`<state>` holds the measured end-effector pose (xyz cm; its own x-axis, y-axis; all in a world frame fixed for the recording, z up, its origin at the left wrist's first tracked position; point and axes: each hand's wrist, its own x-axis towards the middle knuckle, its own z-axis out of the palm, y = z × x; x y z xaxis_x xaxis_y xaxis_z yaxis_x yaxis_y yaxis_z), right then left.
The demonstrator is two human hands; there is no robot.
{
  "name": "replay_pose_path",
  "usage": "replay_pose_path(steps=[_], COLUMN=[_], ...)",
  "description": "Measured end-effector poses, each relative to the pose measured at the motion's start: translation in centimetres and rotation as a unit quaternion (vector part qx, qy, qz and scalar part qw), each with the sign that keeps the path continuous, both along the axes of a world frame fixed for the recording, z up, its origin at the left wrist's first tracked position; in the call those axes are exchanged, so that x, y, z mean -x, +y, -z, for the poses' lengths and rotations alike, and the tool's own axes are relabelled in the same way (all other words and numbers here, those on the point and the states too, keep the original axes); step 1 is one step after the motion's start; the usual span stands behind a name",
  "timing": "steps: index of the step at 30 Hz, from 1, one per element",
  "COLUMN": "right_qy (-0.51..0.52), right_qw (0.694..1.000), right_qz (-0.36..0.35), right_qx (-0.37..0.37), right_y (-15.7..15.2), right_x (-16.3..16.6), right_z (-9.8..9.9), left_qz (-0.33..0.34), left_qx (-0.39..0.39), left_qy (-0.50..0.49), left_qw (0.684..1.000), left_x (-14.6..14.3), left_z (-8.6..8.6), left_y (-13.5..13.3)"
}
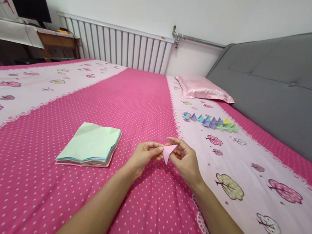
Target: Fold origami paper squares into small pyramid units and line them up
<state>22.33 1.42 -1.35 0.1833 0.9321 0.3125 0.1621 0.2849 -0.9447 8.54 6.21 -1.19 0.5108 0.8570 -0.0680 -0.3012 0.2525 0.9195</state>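
Observation:
A small folded piece of pink paper (169, 152), pointed at its corners, is held up between both hands over the bed. My left hand (147, 154) pinches its left side between thumb and fingers. On the other side, my right hand (186, 158) grips the paper's right edge, thumb below and fingers curled behind. To the left of my hands lies a stack of square coloured paper (91, 143) with a pale green sheet on top. Several small folded paper pieces (210, 122) in blue, purple, green and yellow sit in rows farther off to the right.
The bed's pink dotted cover (135, 103) spreads under everything. A pink pillow (203, 88) rests near the grey padded headboard (285, 83) at right. Along the back wall runs a white radiator (119, 44); a desk with a monitor (29, 2) stands at far left.

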Motion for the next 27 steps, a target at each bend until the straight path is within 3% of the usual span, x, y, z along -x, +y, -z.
replay_pose_path(steps=[5, 10, 14, 20, 27], right_qy=[-0.104, -0.210, -0.260, -0.344, -0.348], right_qw=[0.990, 0.957, 0.937, 0.910, 0.927], right_qz=[0.056, 0.161, 0.186, 0.151, 0.047], right_qx=[-0.074, -0.122, -0.142, -0.175, -0.132], right_y=[-0.4, -0.7, -0.7, -0.3, -0.5], right_x=[0.2, 0.2, -0.1, -0.4, -0.3], right_z=[-0.4, -0.6, -0.1, 0.4, -0.3], left_qz=[0.028, 0.099, 0.141, 0.088, 0.026], left_qx=[-0.002, -0.013, 0.000, 0.068, 0.079], left_qy=[0.003, -0.007, -0.024, -0.011, -0.066], left_qw=[1.000, 0.995, 0.990, 0.994, 0.994], left_x=[-0.2, -0.3, -0.5, -1.0, -0.5], left_z=[0.0, -0.4, -0.5, -0.3, -0.6], left_y=[-0.4, -1.0, -1.4, -1.4, -0.7])
